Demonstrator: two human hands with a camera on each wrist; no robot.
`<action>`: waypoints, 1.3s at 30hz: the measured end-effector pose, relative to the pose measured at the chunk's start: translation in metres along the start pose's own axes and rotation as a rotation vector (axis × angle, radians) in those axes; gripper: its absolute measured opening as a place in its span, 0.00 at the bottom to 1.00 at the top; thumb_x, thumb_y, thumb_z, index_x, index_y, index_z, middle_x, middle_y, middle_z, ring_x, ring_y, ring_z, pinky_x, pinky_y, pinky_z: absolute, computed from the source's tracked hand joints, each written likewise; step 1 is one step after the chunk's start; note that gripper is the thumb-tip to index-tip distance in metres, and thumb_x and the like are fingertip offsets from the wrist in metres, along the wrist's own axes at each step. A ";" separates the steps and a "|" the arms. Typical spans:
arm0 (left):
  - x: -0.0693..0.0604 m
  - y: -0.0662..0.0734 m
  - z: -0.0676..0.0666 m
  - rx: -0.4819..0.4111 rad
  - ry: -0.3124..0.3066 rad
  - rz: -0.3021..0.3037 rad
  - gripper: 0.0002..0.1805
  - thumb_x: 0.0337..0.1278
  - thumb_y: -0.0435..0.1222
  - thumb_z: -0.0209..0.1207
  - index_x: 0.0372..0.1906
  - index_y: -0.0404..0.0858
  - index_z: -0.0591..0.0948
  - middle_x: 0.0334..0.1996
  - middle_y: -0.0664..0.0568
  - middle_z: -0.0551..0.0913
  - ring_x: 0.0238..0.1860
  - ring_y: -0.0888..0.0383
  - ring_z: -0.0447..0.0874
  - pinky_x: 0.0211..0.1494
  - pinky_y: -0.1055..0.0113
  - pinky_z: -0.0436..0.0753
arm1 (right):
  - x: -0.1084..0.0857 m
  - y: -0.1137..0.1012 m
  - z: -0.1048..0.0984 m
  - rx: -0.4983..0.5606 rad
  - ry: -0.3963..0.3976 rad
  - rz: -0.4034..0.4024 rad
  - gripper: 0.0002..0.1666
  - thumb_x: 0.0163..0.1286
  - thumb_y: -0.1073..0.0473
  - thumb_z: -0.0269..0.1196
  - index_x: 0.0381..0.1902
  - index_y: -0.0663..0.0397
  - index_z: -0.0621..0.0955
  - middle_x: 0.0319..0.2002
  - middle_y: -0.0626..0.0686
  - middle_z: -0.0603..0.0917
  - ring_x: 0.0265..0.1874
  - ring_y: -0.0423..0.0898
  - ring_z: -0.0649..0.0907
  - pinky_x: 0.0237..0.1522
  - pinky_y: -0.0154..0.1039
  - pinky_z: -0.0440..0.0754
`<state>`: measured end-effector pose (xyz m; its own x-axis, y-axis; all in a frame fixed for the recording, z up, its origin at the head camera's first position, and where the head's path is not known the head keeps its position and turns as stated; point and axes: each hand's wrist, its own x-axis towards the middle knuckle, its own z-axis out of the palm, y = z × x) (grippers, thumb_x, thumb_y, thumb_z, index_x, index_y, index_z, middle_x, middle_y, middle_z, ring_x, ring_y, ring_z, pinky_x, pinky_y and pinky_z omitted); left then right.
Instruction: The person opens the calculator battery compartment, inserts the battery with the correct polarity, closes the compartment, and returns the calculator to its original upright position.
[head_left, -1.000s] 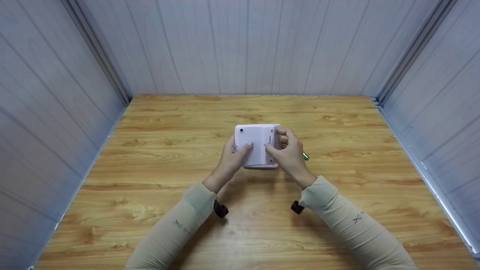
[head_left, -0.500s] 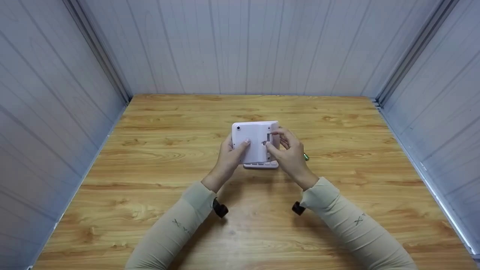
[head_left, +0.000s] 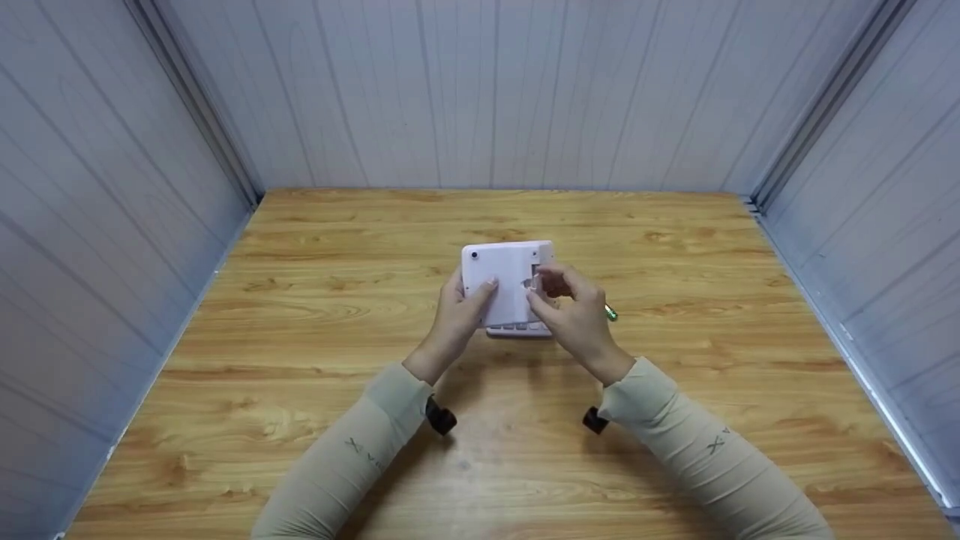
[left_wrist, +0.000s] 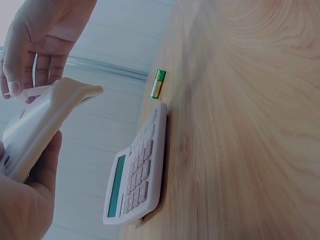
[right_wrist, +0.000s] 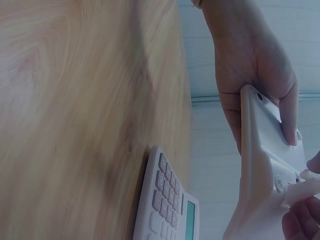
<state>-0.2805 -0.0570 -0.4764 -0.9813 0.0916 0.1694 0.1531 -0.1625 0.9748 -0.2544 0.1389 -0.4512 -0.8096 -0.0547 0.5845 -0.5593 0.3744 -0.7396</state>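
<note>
Below everyone's fingers spreads a wooden table (head_left: 330, 450). The left hand (head_left: 456, 309) holds a white device (head_left: 504, 283) between thumb and fingers; beneath them, a calculator (left_wrist: 137, 172). The right hand (head_left: 582, 315) pinches a small cover (right_wrist: 300, 192); rightward of its fingers, a battery (head_left: 611, 312).

Left sleeve (head_left: 330, 472): long, beige, close-fitting stretch-like cloth, light wrinkles.
Right sleeve (head_left: 727, 472): matching beige, fine creases running across the forearm.
Left cuff (head_left: 397, 391): wide, paler, faint grey-green cast.
Right cuff (head_left: 641, 390): same pale tone, bunched, loose at the edge.
Left print (head_left: 354, 445): dark X, smaller characters alongside, too small to read.
Right print (head_left: 715, 445): dark X, 1 smaller angular mark nearby.
Left black block (head_left: 442, 420): small, squarish, at the cuff's inner side.
Right black block (head_left: 595, 420): similar, partly hidden by cloth.
Left hand (head_left: 456, 311), right hand (head_left: 581, 319): both bare.
</note>
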 end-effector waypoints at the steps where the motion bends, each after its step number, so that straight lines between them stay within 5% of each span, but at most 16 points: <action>1: 0.000 0.000 0.000 -0.003 -0.001 -0.003 0.23 0.78 0.31 0.58 0.71 0.29 0.74 0.56 0.33 0.86 0.50 0.52 0.90 0.53 0.54 0.95 | 0.001 -0.001 -0.001 0.012 0.004 0.016 0.17 0.65 0.72 0.74 0.52 0.66 0.87 0.40 0.58 0.92 0.38 0.50 0.89 0.45 0.38 0.89; 11: 0.000 0.004 -0.008 -0.036 -0.017 -0.025 0.22 0.80 0.32 0.56 0.71 0.30 0.73 0.59 0.32 0.85 0.55 0.45 0.92 0.56 0.50 0.94 | 0.007 0.002 -0.015 0.000 0.014 0.094 0.21 0.66 0.72 0.73 0.57 0.68 0.88 0.43 0.62 0.92 0.41 0.53 0.90 0.49 0.37 0.91; 27: 0.002 0.008 -0.017 -0.078 -0.018 -0.080 0.24 0.82 0.33 0.55 0.75 0.31 0.71 0.62 0.33 0.84 0.57 0.46 0.91 0.59 0.51 0.93 | 0.005 0.027 -0.042 -0.097 0.003 0.111 0.12 0.65 0.72 0.74 0.47 0.68 0.90 0.36 0.60 0.93 0.35 0.49 0.89 0.40 0.26 0.87; 34: 0.003 0.008 -0.019 -0.095 -0.036 -0.073 0.24 0.83 0.32 0.55 0.75 0.32 0.72 0.63 0.34 0.85 0.56 0.49 0.91 0.60 0.53 0.93 | -0.001 0.036 -0.049 -0.136 -0.075 0.178 0.12 0.67 0.70 0.74 0.47 0.70 0.90 0.36 0.62 0.93 0.35 0.51 0.90 0.39 0.24 0.86; 39: 0.002 0.007 -0.020 -0.091 -0.028 -0.054 0.23 0.83 0.32 0.55 0.74 0.31 0.72 0.61 0.34 0.85 0.54 0.50 0.91 0.59 0.54 0.93 | -0.007 0.044 -0.052 -0.178 -0.216 0.214 0.14 0.69 0.68 0.72 0.50 0.73 0.89 0.41 0.65 0.93 0.38 0.54 0.91 0.41 0.25 0.87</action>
<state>-0.2840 -0.0776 -0.4716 -0.9840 0.1298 0.1220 0.0874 -0.2452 0.9655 -0.2639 0.2038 -0.4706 -0.9348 -0.1452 0.3243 -0.3485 0.5529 -0.7569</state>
